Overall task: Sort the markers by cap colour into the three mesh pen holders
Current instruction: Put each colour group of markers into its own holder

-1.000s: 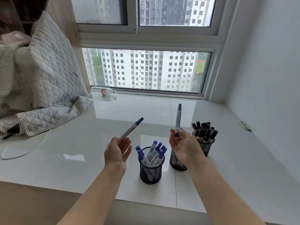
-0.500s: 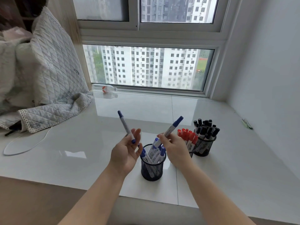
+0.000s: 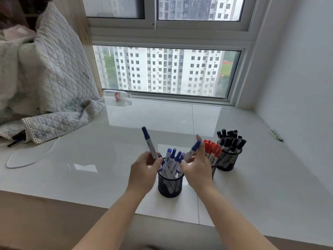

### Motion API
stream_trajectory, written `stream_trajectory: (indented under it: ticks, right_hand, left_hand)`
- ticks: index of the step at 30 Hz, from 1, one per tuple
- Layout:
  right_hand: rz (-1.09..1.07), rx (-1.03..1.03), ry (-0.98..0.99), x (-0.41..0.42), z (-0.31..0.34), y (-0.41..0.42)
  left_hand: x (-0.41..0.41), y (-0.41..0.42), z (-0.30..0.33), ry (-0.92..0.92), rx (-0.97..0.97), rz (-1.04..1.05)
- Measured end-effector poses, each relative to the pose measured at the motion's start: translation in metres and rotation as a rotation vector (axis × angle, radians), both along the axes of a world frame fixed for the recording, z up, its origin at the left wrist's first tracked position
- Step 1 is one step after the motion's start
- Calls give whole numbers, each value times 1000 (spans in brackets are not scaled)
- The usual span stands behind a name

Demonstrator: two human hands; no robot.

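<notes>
Now that both hands have dropped from mid-air to the blue-cap holder [image 3: 170, 184], the left hand [image 3: 144, 170] pinches one blue-capped marker [image 3: 150, 143] upright at its rim, and the right hand [image 3: 197, 166] pinches another [image 3: 192, 151], angled inward. Both look about to be dropped in; red-cap holder [image 3: 214, 169] and black-cap holder [image 3: 228, 160] appear full.

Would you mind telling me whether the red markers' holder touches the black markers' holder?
Cannot tell: in the head view the red holder, half hidden by the right hand, meets the black holder only in overlap.
</notes>
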State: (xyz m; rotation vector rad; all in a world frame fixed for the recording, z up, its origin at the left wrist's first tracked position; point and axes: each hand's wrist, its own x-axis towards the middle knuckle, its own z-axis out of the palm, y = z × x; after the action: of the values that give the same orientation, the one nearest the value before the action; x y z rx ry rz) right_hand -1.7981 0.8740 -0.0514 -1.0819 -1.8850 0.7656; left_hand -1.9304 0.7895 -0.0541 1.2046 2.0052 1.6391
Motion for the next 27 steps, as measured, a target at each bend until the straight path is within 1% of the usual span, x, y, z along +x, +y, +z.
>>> stream_trajectory:
  ticks: [2, 6, 9, 13, 15, 21, 25, 27]
  right_hand:
    - [2, 22, -6, 1, -5, -2]
    - [-19, 20, -60, 2, -11, -3]
    - [28, -1, -98, 1, -12, -1]
    - [77, -48, -58, -2, -12, -1]
    - [78, -36, -51, -1, -12, 0]
    - [67, 101, -71, 2, -12, 2]
    - [60, 257, -86, 4, -11, -1]
    - [61, 334, -109, 3, -11, -2]
  left_hand:
    - [0, -1, -2, 39, -29, -6]
    - [0, 1, -7, 1, -68, 3]
    - [1, 2, -10, 6, -84, 5]
    - [5, 3, -14, 18, -91, 17]
    - [6, 3, -17, 38, -84, 13]
    - [7, 4, -23, 96, -60, 55]
    - [10, 2, -20, 86, -77, 84]
    - [11, 1, -18, 109, -90, 97]
